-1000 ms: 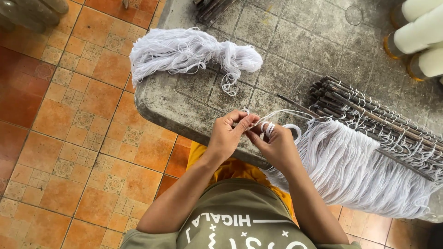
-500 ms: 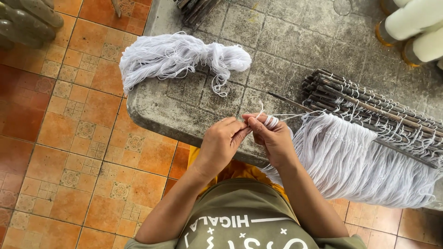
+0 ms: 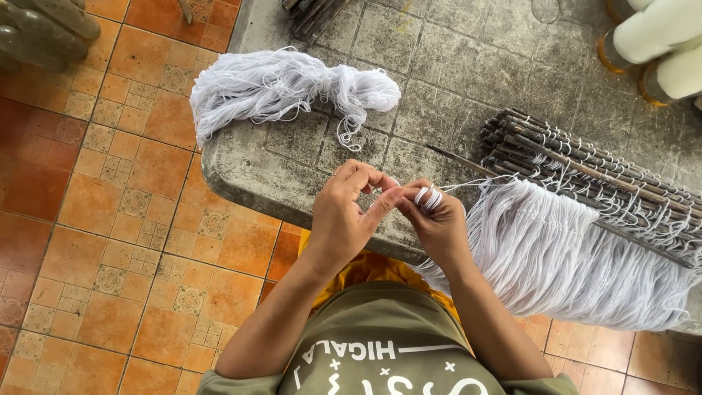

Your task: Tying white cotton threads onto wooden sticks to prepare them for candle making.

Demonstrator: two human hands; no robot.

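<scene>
My left hand [image 3: 349, 213] and my right hand [image 3: 436, 219] meet over the front edge of a grey stone table [image 3: 439, 95]. White thread [image 3: 428, 196] is looped around the fingers of my right hand, and my left hand pinches the same thread beside it. A strand runs from my right hand to a bundle of dark sticks [image 3: 592, 175] on the right. Long white threads [image 3: 563, 256] hang from those sticks over the table's edge.
A loose bundle of white yarn [image 3: 285, 88] lies on the table's left corner. More dark sticks [image 3: 314, 14] lie at the top edge. Pale cones on orange bases [image 3: 658, 44] stand at the top right. Orange tiled floor [image 3: 110, 241] lies to the left.
My hands have stayed at the table's edge, working the thread. The loops around my right fingers now show more plainly, and my left hand has closed in on them.
</scene>
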